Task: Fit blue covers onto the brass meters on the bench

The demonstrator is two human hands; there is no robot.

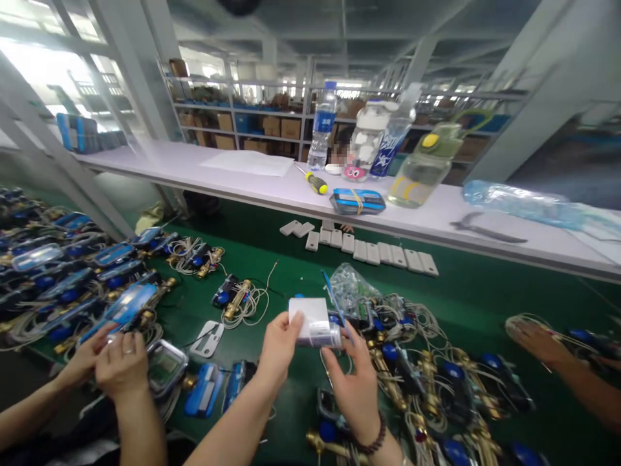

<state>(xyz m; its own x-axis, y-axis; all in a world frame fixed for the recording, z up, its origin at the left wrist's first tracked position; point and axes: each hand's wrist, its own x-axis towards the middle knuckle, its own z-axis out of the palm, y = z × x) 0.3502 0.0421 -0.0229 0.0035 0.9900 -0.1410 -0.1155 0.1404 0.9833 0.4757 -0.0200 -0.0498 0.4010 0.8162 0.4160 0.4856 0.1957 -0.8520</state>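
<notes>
My left hand (pixel 280 343) pinches a white, flat, label-like piece (pixel 309 317) with a shiny, printed lower edge, thumb on its face. My right hand (pixel 356 375), wearing a dark beaded bracelet, is at the right end of that piece. A thin blue stick (pixel 334 296) rises from its fingers; whether it is a pen or a tool I cannot tell. Below and right of my hands lie brass-bodied meters (pixel 429 382) with blue caps and coiled grey cables. Behind my hands is a clear plastic bag (pixel 352 288) of small parts.
A co-worker's hands (pixel 119 362) work at the left, another person's hand (pixel 533 340) at the right. Many meters (pixel 116 265) crowd the left of the green table. White tags (pixel 366 251) line up beneath a shelf (pixel 233 184) bearing bottles (pixel 422 168), a screwdriver (pixel 316 183) and pliers (pixel 488 230).
</notes>
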